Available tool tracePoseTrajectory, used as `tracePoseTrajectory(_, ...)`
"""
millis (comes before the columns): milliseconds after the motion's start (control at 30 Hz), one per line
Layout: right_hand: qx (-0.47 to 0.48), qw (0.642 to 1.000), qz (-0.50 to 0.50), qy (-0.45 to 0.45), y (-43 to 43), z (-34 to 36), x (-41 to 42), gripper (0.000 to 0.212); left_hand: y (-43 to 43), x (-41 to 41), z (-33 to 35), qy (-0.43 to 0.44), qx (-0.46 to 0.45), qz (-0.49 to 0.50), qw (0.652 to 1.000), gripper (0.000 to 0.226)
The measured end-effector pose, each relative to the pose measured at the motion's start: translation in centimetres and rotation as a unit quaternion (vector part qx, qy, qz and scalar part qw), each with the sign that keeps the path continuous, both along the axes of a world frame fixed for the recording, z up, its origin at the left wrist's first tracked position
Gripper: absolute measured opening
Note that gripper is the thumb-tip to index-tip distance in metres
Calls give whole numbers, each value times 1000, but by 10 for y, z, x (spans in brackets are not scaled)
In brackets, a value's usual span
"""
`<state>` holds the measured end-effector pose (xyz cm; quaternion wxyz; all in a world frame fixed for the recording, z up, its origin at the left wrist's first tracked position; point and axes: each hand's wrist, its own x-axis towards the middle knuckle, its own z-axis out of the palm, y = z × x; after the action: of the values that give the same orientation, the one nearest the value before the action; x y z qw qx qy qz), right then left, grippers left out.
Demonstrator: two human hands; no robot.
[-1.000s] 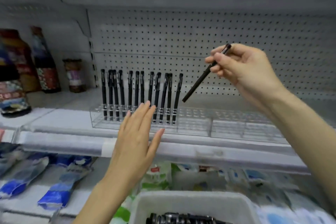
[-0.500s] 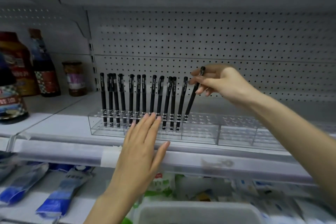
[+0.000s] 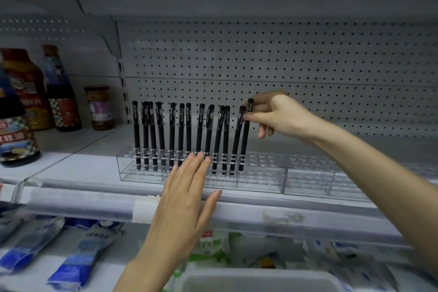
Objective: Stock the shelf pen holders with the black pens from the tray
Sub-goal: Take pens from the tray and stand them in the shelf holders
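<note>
The right hand (image 3: pixel 282 114) pinches the black pen (image 3: pixel 245 140) by its cap (near upright, tip down inside the pen holder (image 3: pixel 308 173)). The left hand (image 3: pixel 184 197), fingers straight, holds nothing.

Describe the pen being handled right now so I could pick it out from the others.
Find the white pegboard wall, then the clear pen holder on the shelf below it, holding a row of upright black pens. The one you want is the rightmost pen in that row; it alone has its cap pinched by the right hand.
</note>
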<state>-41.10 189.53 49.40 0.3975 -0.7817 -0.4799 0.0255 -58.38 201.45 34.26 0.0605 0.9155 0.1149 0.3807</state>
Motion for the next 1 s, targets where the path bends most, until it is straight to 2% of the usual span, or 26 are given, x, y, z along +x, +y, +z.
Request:
tracePoseTrajectory(133, 14, 1000, -5, 4, 2, 0, -5, 53, -1, 0, 1, -1, -5, -3, 1000, 63)
tracePoseTrajectory(300, -8, 1000, -2, 11, 2, -11, -3, 45, 0, -1, 2, 10, -6, 1, 1000, 64)
tracePoseTrajectory(467, 2, 1000, -6, 9, -3, -12, -2, 51, -1, -2, 4, 18, -14, 1, 1000, 65)
tracePoseTrajectory(600, -24, 1000, -14, -1, -13, -12, -5, 58, -7, -7, 4, -14, -61, -23, 998, 65)
tracePoseTrajectory(700, -5, 998, -53, -41, -33, -19, -21, 58, -18, -17, 2, -48, -85, -49, 994, 62)
tracePoseTrajectory(833, 21, 998, -48, -42, -62, -49, -58, 51, -39, -36, -18, -60, -130, -72, 987, 58)
tracePoseTrajectory(1000, -35, 999, 24, 31, -88, -127, -94, 47, -70, -70, -74, -39, -198, -78, 976, 54)
